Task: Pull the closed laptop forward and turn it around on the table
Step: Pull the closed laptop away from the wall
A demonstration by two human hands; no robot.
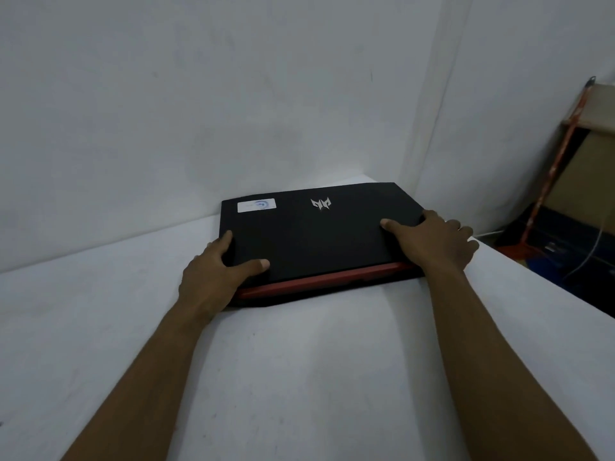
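Note:
A closed black laptop (316, 234) lies on the white table (299, 377), close to the far wall. Its lid shows a silver logo and a white sticker near the far edge; a red strip runs along the near edge facing me. My left hand (213, 274) grips the laptop's near left corner, thumb on the lid, fingers along the left side. My right hand (436, 237) grips the right side near the near right corner, thumb flat on the lid.
A white wall (233, 94) rises right behind the laptop. The table's right edge (545, 277) drops off diagonally. Beyond it on the floor are a cardboard box (585, 174), an orange pole (559, 161), dark items and a white cable (595, 247).

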